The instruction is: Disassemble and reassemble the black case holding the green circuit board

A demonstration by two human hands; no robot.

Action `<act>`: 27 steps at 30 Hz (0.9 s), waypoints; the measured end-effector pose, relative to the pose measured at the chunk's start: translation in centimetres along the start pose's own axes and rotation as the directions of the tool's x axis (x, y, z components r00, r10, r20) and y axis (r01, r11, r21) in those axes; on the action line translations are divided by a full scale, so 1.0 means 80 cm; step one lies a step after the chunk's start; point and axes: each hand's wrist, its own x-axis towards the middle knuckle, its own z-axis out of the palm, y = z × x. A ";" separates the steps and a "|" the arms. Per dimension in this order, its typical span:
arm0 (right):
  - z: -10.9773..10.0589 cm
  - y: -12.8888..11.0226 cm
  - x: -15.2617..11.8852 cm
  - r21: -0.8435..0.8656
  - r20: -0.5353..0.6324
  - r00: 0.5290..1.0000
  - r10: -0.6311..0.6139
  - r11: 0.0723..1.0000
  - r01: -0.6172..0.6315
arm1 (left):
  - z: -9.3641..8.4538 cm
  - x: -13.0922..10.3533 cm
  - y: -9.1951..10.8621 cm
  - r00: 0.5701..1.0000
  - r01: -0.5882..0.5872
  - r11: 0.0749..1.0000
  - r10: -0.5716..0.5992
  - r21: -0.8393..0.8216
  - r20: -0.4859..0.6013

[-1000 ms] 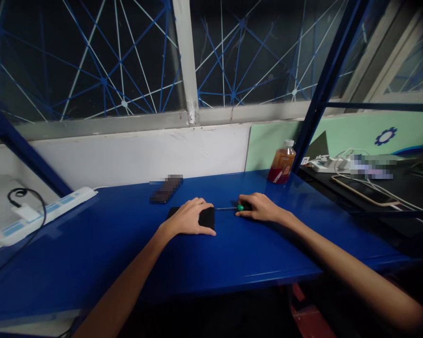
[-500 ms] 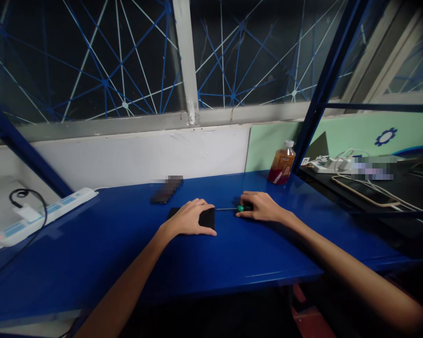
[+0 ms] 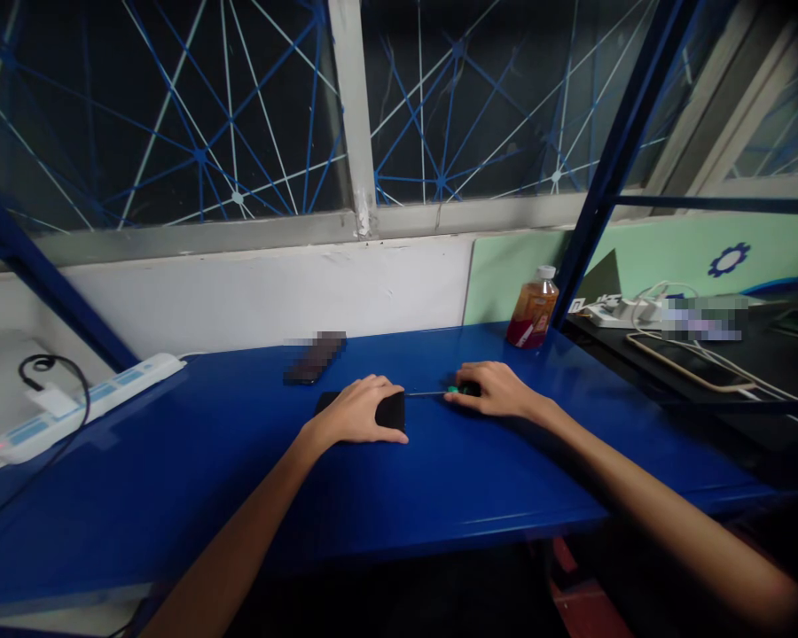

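Note:
My left hand point(image 3: 365, 409) lies over a flat black rectangular case point(image 3: 392, 411) on the blue table. Its fingers curl over the far side and the thumb runs along the near edge, pressing it down; part of the case is hidden under the palm. In my right hand point(image 3: 488, 388) is a screwdriver point(image 3: 426, 393), pinched between thumb and fingers by its green and black handle. The thin metal shaft points left, and its tip meets the right edge of the case. Whether the tip sits in a screw is too small to see.
On the blue table point(image 3: 239, 461), a dark, partly blurred-out object point(image 3: 312, 359) lies behind my left hand. A drink bottle point(image 3: 533, 307) stands at the back right, and a white power strip point(image 3: 93, 408) at the left. A phone point(image 3: 688, 361) and cables lie on the black desk beyond.
My right thumb and fingers have shifted slightly around the screwdriver handle, covering more of its green part. My left hand and the black case stay in place.

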 end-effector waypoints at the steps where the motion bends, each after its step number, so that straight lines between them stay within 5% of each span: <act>1: 0.000 0.001 0.000 -0.014 -0.001 1.000 0.002 1.000 -0.002 | 0.000 0.000 0.000 1.000 0.005 1.000 -0.005 0.001 0.006; 27: 0.001 0.005 0.000 0.023 0.029 1.000 -0.012 1.000 0.011 | -0.003 -0.001 0.001 1.000 0.015 0.999 -0.016 0.028 0.019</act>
